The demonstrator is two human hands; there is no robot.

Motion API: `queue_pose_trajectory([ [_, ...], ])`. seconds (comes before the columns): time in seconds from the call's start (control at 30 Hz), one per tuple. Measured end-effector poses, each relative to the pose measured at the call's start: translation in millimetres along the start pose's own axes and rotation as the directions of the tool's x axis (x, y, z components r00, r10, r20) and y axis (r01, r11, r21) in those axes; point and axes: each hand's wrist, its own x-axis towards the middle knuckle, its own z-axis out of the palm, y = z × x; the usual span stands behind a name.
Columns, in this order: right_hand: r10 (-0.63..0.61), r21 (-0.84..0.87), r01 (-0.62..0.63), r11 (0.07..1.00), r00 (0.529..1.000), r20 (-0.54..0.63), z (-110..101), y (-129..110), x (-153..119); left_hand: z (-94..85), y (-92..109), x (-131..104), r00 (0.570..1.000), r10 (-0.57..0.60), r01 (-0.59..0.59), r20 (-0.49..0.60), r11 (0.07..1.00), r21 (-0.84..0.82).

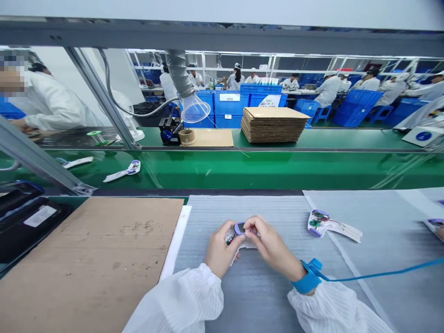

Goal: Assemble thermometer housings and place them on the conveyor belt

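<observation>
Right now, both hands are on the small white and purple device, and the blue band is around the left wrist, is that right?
Not quite: the head view shows the blue band around the wrist of the right hand, not the left hand. Both are indeed on the small white and purple device.

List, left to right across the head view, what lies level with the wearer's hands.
Black case, brown cardboard, white strip, left hand, purple-framed piece, right hand, open white housing, white-and-purple part at the edge.
</observation>
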Motion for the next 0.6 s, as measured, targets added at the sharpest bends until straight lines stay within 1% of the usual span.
queue_pose_trajectory([
  [0.17, 0.017, 0.020, -0.017, 1.000, 1.000, 0.014, 3, -2, 1, 2.2, -2, 0, 0.995, 0.014, -0.017, -0.096, 0.999, -0.038],
  [0.27, 0.047, 0.072, -0.047, 0.996, 0.999, -0.007, 4, -4, 2, 1.9, -4, 1, 0.985, 0.075, -0.076, -0.158, 0.997, 0.003],
  [0.3, 0.070, 0.090, -0.066, 0.994, 0.997, -0.043, 5, -4, 2, 1.2, -4, 1, 0.974, 0.119, -0.113, -0.191, 0.993, 0.038],
  [0.37, 0.141, 0.122, -0.123, 0.985, 0.978, -0.154, 10, -6, 4, -0.9, -5, 2, 0.939, 0.235, -0.205, -0.252, 0.968, 0.143],
  [0.43, 0.214, 0.142, -0.181, 0.973, 0.941, -0.262, 19, -7, 5, -2.5, -5, 2, 0.896, 0.347, -0.281, -0.278, 0.927, 0.248],
  [0.47, 0.240, 0.145, -0.205, 0.968, 0.925, -0.295, 24, -8, 6, -2.6, -5, 1, 0.881, 0.382, -0.306, -0.278, 0.910, 0.282],
  [0.53, 0.277, 0.137, -0.244, 0.960, 0.898, -0.343, 33, -10, 8, -1.1, -4, 0, 0.867, 0.410, -0.324, -0.282, 0.895, 0.305],
  [0.6, 0.292, 0.121, -0.266, 0.956, 0.870, -0.397, 38, -11, 9, 2.6, -4, -1, 0.865, 0.404, -0.326, -0.299, 0.904, 0.278],
])
